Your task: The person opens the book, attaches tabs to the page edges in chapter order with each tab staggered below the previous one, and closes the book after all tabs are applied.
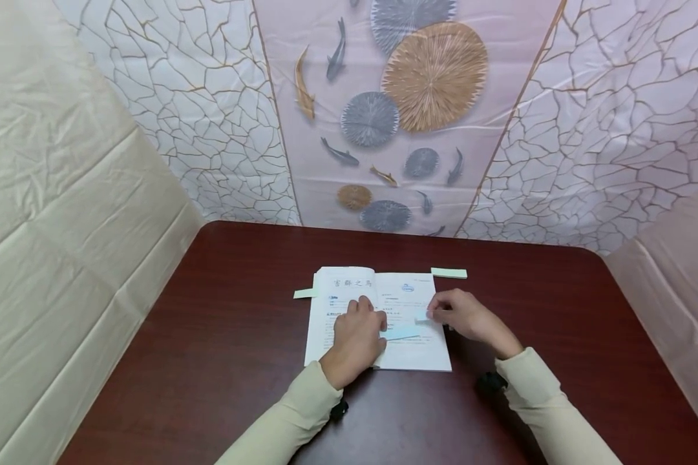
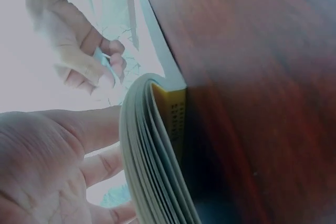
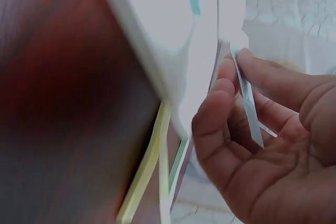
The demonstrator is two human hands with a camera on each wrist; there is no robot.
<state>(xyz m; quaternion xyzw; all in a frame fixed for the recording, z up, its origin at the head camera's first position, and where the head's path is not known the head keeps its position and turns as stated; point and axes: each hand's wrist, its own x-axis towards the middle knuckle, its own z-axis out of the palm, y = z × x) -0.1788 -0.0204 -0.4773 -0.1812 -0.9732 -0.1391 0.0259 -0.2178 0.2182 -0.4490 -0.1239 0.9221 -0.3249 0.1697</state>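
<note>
An open book with printed pages lies on the table. My left hand rests on it near the gutter, holding the pages down; in the left wrist view the fingers extend along the page edges. Above the right page, my right hand pinches a light blue sticky strip between thumb and fingers. The same strip crosses the palm side of the hand in the right wrist view. Another blue sticky strip lies across the right page, its left end by my left hand.
A pale green tab sticks out from the book's left edge, and another green tab from its top right corner. In the right wrist view a yellow strip projects past the book edge. Dark brown table surrounds the book; patterned cloth hangs behind.
</note>
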